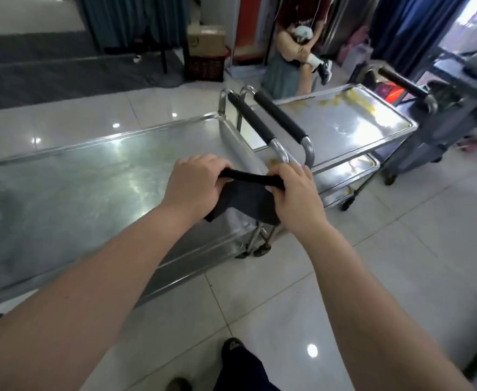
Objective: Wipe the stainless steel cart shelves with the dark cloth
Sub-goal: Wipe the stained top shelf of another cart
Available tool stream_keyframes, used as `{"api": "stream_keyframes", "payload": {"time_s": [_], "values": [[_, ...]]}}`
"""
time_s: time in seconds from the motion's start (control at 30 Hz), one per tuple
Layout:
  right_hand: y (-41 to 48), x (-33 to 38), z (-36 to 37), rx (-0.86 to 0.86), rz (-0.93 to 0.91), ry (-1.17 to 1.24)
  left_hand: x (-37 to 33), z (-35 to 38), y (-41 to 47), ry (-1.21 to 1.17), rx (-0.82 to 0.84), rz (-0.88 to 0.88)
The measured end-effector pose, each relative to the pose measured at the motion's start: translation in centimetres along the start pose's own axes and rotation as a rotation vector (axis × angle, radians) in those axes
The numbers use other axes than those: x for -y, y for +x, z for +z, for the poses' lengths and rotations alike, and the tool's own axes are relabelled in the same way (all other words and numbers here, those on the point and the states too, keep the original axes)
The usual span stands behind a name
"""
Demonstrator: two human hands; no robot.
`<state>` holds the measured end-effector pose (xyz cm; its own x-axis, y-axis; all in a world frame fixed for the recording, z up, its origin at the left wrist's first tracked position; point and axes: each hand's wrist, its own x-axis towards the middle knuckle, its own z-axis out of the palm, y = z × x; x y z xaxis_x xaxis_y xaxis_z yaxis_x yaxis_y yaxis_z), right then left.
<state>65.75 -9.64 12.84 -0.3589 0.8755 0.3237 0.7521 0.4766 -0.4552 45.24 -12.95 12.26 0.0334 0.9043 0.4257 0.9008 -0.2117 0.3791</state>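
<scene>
Cloth point(245, 197) hangs stretched between our left hand point(192, 183) and right hand point(293, 190), both gripping it above the cart shelf point(76, 187); we should fold it flat before wiping.

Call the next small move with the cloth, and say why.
Probably lower the dark cloth flat onto the near cart's top shelf and begin a stroke. The left hand and right hand grip it stretched between them above the shelf's right end, seemingly not touching the steel. The far cart's shelf shows yellow residue, but lies farther off.
</scene>
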Motion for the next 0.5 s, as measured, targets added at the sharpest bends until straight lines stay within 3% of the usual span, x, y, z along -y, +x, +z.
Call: {"api": "stream_keyframes", "payload": {"time_s": [0.27, 0.5], "values": [[0.5, -2.3, -6.0, -0.123, 0.121, -0.044, -5.3, 0.4, 4.9, -0.066, -0.028, 0.126], [1.1, -13.0, -11.5, -0.199, 0.135, -0.068, -13.8, 6.1, 11.5, -0.069, 0.065, 0.167]]}}
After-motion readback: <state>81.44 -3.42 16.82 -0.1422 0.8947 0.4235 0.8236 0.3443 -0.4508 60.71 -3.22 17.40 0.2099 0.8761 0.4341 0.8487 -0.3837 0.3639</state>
